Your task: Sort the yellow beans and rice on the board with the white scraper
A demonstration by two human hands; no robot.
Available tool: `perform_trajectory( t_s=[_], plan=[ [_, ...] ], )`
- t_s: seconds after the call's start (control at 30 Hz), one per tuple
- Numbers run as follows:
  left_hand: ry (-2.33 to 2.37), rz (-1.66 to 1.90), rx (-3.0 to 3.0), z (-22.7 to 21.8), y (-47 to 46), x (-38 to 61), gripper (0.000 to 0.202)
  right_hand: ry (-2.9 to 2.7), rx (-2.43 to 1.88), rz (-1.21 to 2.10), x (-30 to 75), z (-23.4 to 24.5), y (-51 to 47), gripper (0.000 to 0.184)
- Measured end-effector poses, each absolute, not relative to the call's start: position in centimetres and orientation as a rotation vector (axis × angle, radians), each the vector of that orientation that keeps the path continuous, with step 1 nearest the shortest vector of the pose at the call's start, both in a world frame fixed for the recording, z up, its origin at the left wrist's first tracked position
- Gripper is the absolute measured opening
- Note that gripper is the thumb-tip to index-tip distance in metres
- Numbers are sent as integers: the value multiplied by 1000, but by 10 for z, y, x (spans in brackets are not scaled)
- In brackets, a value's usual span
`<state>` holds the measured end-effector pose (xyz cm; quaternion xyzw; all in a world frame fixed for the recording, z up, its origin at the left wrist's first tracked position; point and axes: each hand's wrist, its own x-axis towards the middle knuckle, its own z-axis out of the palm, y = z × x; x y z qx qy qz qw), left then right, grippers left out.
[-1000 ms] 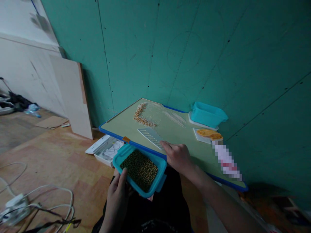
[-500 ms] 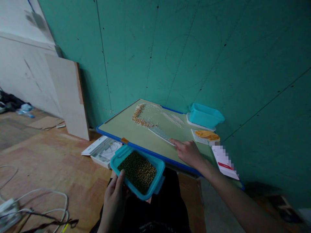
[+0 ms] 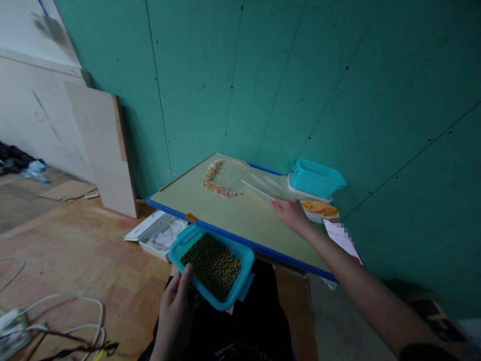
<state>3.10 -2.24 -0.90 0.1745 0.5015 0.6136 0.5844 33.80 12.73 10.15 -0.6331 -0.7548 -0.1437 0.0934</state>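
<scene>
My left hand point(image 3: 177, 296) grips the near left rim of a turquoise plastic container point(image 3: 246, 260), held tilted over my lap below the table edge. Inside lie dark green beans point(image 3: 205, 255) and pale yellow beans point(image 3: 227, 268), partly mixed. Closed around one end of a thin white strip point(image 3: 259, 190), my right hand point(image 3: 292, 214) is over the table. The strip is seen nearly edge-on, its far end short of a white powdery or grainy streak point(image 3: 266, 183). Left of it, yellowish beans point(image 3: 218, 188) mixed with pale grains lie in a curved band on the table.
The blue-edged table point(image 3: 210, 216) stands against a green wall. At its right are another turquoise container point(image 3: 317, 179), an orange-yellow item point(image 3: 319, 208) on white, and a paper point(image 3: 340, 236). An open white box point(image 3: 158, 235) lies on the floor, cables point(image 3: 75, 296) at lower left.
My right hand has moved away from me and slightly right, carrying the strip off the bean band's end and turning it from its perforated flat face to edge-on. My left hand stays with the container.
</scene>
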Motion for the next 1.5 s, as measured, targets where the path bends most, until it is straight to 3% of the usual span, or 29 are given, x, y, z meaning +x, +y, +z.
perform_trajectory(
  t_s=[0.2, 0.43, 0.67, 1.23, 1.5],
  plan=[
    [1166, 1416, 420, -7, -22, 31, 42, -1968, -1987, -326, 352, 105, 168, 27],
    [1216, 1392, 421, -6, -21, 31, 48, -1846, -1608, 23, 350, 97, 169, 21],
    [1251, 1422, 407, 2, -24, 35, 47, -1832, -1523, 225, 330, 89, 169, 15],
    [1229, 1418, 421, -3, -24, 34, 43, -1843, -1491, 326, 305, 95, 184, 18],
    [1172, 1430, 383, 0, -24, 35, 44, -1834, -1590, 214, 276, 101, 211, 12]
  ],
)
